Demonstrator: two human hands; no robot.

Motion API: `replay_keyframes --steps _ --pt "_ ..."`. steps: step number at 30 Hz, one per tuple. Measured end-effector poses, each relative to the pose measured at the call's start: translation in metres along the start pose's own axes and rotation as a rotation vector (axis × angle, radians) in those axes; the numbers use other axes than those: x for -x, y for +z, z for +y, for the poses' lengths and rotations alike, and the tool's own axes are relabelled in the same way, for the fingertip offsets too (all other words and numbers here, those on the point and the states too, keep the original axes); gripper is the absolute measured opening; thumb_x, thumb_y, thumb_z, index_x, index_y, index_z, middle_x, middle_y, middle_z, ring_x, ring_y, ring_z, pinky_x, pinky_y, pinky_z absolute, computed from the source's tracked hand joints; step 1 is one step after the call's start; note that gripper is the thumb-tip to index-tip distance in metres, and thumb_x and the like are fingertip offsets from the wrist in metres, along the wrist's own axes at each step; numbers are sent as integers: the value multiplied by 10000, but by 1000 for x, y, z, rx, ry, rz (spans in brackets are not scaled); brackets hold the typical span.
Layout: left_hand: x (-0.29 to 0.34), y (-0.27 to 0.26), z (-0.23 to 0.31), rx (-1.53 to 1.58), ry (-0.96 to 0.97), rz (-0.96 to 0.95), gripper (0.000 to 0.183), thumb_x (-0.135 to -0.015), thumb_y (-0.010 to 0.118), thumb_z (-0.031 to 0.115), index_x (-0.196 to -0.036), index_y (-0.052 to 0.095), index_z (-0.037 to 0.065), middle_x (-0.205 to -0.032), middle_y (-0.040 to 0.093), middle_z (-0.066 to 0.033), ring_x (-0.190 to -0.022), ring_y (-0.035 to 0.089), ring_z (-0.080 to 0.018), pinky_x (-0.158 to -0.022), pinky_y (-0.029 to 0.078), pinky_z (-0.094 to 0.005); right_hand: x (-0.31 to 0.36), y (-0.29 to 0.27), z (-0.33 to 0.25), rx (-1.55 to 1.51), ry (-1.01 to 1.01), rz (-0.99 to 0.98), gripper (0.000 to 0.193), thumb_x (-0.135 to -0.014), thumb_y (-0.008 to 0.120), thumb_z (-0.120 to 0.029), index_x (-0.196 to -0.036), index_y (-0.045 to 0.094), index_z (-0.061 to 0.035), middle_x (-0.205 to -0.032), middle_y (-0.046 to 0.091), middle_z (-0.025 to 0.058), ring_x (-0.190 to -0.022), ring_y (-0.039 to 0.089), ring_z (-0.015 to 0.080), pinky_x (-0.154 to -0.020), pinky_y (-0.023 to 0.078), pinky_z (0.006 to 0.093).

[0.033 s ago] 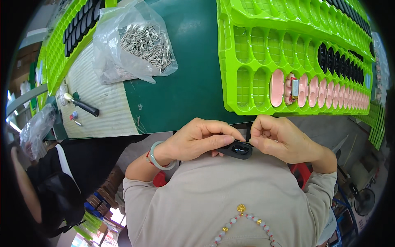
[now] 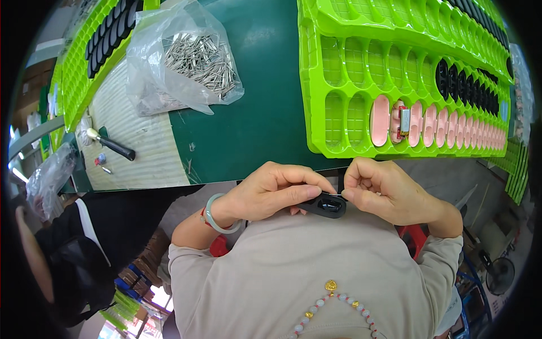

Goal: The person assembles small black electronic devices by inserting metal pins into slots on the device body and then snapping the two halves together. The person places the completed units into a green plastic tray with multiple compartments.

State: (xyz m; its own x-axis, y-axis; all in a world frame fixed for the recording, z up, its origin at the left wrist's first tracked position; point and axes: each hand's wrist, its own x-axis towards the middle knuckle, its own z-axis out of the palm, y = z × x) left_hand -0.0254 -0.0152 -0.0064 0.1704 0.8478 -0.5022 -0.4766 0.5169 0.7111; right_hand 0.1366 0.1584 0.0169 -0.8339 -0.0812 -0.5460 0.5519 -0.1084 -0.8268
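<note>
Just off the table's front edge, my left hand (image 2: 274,192) grips a small black oval plastic casing (image 2: 333,213) between thumb and fingers. An oval hollow shows in the casing's face. My right hand (image 2: 389,195) is closed in a pinch at the casing's far right edge. From its fingertips a thin silver metal pin (image 2: 334,195) points left along that edge; whether its tip is inside the casing, I cannot tell. A clear plastic bag (image 2: 152,73) of loose metal pins (image 2: 203,65) lies on the green table (image 2: 259,130).
At the right, a bright green tray (image 2: 316,127) holds pink casings (image 2: 381,120) and black casings (image 2: 443,79). Another green tray (image 2: 73,104) with black parts stands far left. A black-handled tool (image 2: 116,148) rests on a pale ribbed mat (image 2: 144,161). A person in black (image 2: 121,226) is at left.
The bluish shine in the black casing's hollow has faded. Both my hands keep the same place and grip.
</note>
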Motion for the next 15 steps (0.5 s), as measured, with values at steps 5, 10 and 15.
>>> replay_keyframes --steps 5,10,15 --pt "-1 2 4 -363 183 75 175 -863 521 -1 -986 646 -12 -881 626 -72 -714 569 -110 -599 450 -225 1 4 -6 279 -88 103 109 -825 594 -74 -828 512 -2 -672 540 55 -584 506 143 -512 401 275" --pt "-4 8 2 -579 345 170 179 -813 566 -28 -967 656 -5 -853 634 -104 -751 601 -197 -658 468 -276 4 6 -8 365 -80 151 137 -798 592 -90 -835 516 18 -730 621 165 -678 619 336 -602 476 390" --pt "-7 15 -1 -691 435 198 169 -779 611 -36 -939 656 -2 -849 636 -105 -738 609 -209 -640 481 -285 6 1 -2 321 -57 90 129 -802 611 -79 -831 512 -1 -692 573 114 -618 565 251 -543 443 348"
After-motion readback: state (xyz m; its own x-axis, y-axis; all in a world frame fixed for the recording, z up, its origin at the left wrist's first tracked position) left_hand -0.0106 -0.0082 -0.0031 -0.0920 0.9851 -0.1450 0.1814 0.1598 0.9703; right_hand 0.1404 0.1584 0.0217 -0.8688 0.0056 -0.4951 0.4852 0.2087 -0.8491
